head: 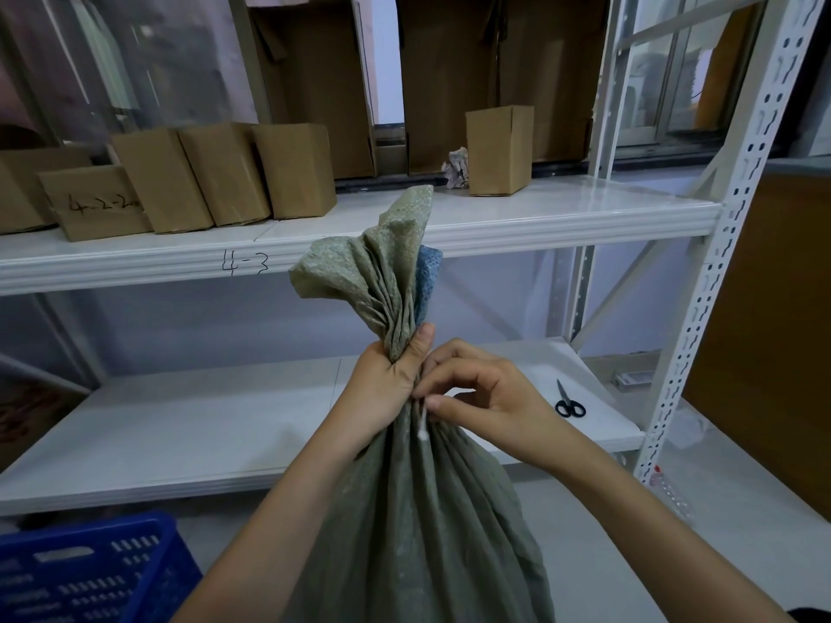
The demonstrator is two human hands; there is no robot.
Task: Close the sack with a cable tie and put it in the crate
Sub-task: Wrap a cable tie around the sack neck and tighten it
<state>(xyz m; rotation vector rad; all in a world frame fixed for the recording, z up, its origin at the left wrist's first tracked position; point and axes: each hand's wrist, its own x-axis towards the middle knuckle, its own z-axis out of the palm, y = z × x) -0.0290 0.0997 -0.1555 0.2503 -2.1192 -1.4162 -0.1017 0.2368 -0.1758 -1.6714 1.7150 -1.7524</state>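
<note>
A grey-green woven sack [418,523] stands upright in front of me, its mouth gathered into a bunch that fans out above the neck. My left hand [386,384] is clenched around that neck. My right hand [481,397] pinches a white cable tie [422,424] against the neck just below the left hand; only a short white end of the tie shows. A blue plastic crate [90,573] sits on the floor at the lower left.
A white metal shelf rack stands behind the sack. Black scissors [569,404] lie on the lower shelf [180,433] to the right. Several cardboard boxes [225,173] and a crumpled paper ball stand on the upper shelf. The rack's upright post [701,308] is at right.
</note>
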